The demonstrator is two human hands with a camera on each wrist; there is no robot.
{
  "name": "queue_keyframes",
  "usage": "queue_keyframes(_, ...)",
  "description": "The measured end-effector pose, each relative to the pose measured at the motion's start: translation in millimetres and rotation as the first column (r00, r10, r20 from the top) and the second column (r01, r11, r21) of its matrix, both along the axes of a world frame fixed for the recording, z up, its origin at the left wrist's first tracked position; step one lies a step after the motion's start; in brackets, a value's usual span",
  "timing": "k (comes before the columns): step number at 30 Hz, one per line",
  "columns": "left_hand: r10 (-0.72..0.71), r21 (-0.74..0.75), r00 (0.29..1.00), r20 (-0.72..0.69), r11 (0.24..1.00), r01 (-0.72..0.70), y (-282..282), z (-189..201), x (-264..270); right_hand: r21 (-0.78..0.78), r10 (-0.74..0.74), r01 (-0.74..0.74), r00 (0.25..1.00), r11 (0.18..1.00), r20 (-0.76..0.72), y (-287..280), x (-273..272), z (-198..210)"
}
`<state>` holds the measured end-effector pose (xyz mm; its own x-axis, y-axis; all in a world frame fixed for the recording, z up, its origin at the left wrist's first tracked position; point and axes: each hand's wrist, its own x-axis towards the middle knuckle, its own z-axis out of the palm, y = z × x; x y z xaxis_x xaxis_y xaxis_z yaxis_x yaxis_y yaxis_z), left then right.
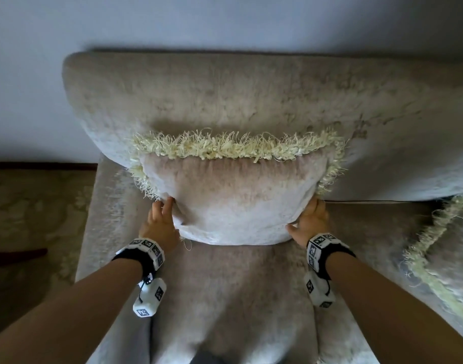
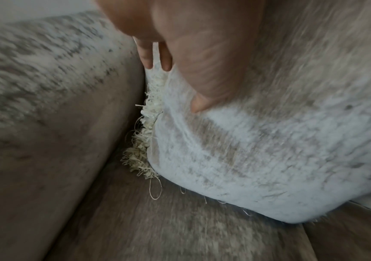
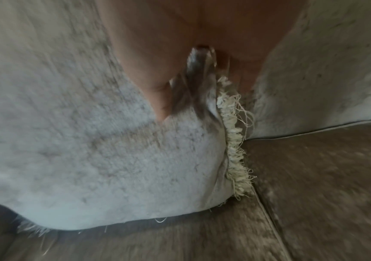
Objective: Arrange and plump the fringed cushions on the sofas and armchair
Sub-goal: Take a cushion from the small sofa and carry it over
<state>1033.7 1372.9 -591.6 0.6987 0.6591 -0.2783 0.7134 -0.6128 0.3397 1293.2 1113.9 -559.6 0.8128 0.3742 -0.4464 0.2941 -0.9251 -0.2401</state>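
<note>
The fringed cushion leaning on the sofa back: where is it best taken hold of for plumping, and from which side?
Take the fringed cushion by its two lower side edges, one from each side, as the left hand and right hand do now. It stands upright against the sofa back, so its back is blocked, while both side seams are exposed and the fabric pinches easily.

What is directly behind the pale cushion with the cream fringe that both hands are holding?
The beige plush sofa backrest rises behind the pale fringed cushion, held at its sides by left hand and right hand. Whether they touch is hidden.
</note>
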Motion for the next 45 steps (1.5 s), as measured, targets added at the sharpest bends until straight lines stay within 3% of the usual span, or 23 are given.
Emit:
queue_keyframes(3, -0.070, 0.156, 0.996, 0.051, 0.986, 0.061, -4, 31, -4, 0.121, 0.133, -0.162, 0.967, 0.979, 0.216, -6, -3, 26)
queue_keyframes(6, -0.268, 0.326, 0.956, 0.117, 0.920, 0.218, -16, 67, 9, 0.145, 0.302, -0.367, 0.890, 0.919, 0.343, -4, -2, 54)
queue_keyframes(9, -0.450, 0.387, 0.892, 0.046, 0.831, 0.400, -24, 93, 37, 0.043, 0.536, -0.574, 0.786, 0.818, 0.306, 5, 0, 72)
queue_keyframes(11, -0.447, 0.349, 0.890, -0.094, 0.822, 0.450, -25, 106, 54, -0.018, 0.623, -0.636, 0.748, 0.771, 0.228, 13, 0, 77)
queue_keyframes(15, -0.432, 0.236, 0.852, -0.295, 0.831, 0.503, -15, 107, 67, -0.111, 0.630, -0.621, 0.759, 0.776, 0.164, 24, 0, 74)
queue_keyframes(19, -0.445, 0.204, 0.819, -0.362, 0.820, 0.535, -4, 110, 68, -0.185, 0.595, -0.574, 0.800, 0.798, 0.083, 30, 4, 71)
queue_keyframes(23, -0.423, 0.115, 0.809, -0.408, 0.855, 0.505, -8, 122, 73, -0.310, 0.531, -0.508, 0.847, 0.803, -0.011, 33, -6, 82)
queue_keyframes(27, -0.380, 0.102, 0.811, -0.445, 0.878, 0.468, -16, 138, 73, -0.343, 0.366, -0.393, 0.919, 0.853, -0.144, 13, -9, 103)
queue_keyframes(32, -0.402, 0.174, 0.831, -0.385, 0.853, 0.493, -35, 176, 64, -0.219, 0.324, -0.316, 0.946, 0.923, 0.000, -31, -19, 146)
queue_keyframes(37, -0.477, 0.172, 0.832, -0.282, 0.829, 0.533, -68, 244, 71, -0.138, 0.336, -0.321, 0.936, 0.937, 0.106, -66, -30, 211)
queue_keyframes(45, -0.577, 0.270, 0.801, -0.156, 0.755, 0.597, -185, 328, 103, -0.112, 0.341, -0.324, 0.919, 0.939, 0.201, -185, -28, 275)
